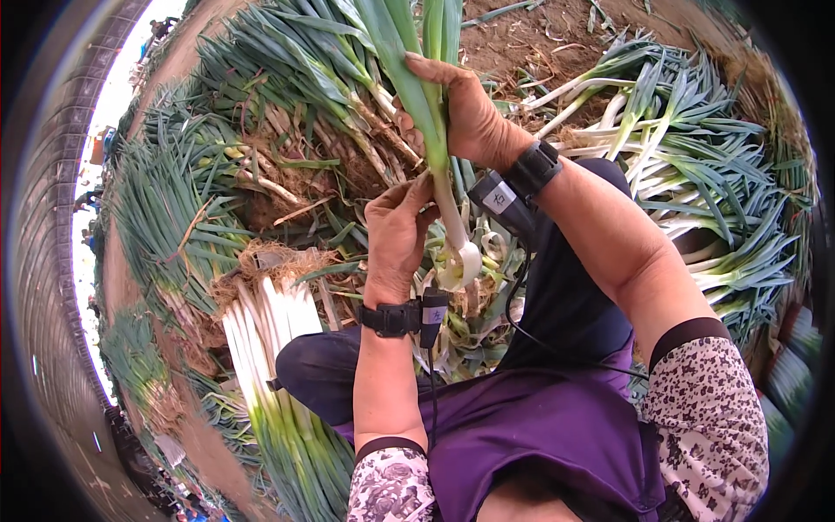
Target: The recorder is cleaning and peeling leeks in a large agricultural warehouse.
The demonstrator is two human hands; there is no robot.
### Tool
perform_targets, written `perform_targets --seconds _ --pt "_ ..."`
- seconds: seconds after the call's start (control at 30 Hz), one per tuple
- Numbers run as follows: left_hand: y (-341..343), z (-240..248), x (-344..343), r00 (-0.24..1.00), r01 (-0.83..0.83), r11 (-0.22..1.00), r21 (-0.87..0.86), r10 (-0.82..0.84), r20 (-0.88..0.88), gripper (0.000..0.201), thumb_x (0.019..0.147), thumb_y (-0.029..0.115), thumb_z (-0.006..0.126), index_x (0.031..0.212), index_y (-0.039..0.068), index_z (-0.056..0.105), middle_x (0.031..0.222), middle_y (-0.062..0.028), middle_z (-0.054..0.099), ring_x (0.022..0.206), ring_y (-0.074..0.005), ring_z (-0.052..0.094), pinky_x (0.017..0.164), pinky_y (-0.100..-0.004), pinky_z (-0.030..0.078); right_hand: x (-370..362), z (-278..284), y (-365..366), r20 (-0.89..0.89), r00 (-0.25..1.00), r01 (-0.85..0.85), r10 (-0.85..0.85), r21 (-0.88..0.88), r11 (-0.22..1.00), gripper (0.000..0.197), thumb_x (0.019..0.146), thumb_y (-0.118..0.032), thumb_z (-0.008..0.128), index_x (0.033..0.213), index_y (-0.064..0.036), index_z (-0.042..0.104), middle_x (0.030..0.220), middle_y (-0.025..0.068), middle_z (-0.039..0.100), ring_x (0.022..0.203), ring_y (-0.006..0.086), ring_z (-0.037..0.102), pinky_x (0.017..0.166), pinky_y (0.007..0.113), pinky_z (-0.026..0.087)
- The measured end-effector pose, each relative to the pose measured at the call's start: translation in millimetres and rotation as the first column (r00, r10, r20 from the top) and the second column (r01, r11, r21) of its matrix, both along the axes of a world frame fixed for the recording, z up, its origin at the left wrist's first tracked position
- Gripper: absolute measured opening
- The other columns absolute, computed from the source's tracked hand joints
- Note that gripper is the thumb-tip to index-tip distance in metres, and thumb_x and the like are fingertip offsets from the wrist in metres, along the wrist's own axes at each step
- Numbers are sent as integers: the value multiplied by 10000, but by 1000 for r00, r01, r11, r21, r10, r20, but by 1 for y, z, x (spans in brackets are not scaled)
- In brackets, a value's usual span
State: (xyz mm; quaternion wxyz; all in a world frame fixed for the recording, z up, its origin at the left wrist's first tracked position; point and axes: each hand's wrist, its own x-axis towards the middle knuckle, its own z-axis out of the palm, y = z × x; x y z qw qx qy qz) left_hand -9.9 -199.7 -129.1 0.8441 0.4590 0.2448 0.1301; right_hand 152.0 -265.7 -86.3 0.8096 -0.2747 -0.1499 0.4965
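A long green onion hangs in front of me, leaves up and white end down. My right hand is wrapped round its green leaves, thumb across the front. Lower down, my left hand pinches at the place where green turns to white. A pale, curled piece of layer droops round the stalk's lower end; whether it is still attached there I cannot tell. Stripped leaves and peelings lie beneath the stalk, between my legs.
At my left, a bundle of clean white-stemmed green onions lies roots away from me. Unpeeled, soil-covered green onions are heaped ahead and left. More pale-stemmed ones spread out at the right. Cables run from devices on both wrists.
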Motion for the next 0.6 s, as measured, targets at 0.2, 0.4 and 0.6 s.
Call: perform_targets --seconds 0.2,0.4,0.6 --pt "9 -10 -2 972 212 959 -186 -226 -58 142 908 67 571 863 -40 654 811 -102 668 659 -161 639 650 -291 532 -9 2 -4 -33 991 -126 127 39 991 340 894 -365 587 993 -42 552 779 88 600 617 181 594 539 294 505" --pt "1 -130 -68 809 528 705 474 -248 -533 277 761 217 654 640 -32 655 532 -91 591 503 -163 572 527 -304 458 -1 0 1 41 992 -118 119 -23 993 328 900 -344 597 1040 -52 545 769 94 604 613 186 595 530 304 500" --pt "-16 -73 -54 899 55 648 759 300 -320 258 845 231 696 978 13 654 840 -44 648 720 -131 595 645 -282 481 6 -9 12 116 971 228 -208 -193 954 381 867 -325 663 1054 -16 541 771 101 592 634 185 601 515 307 495"
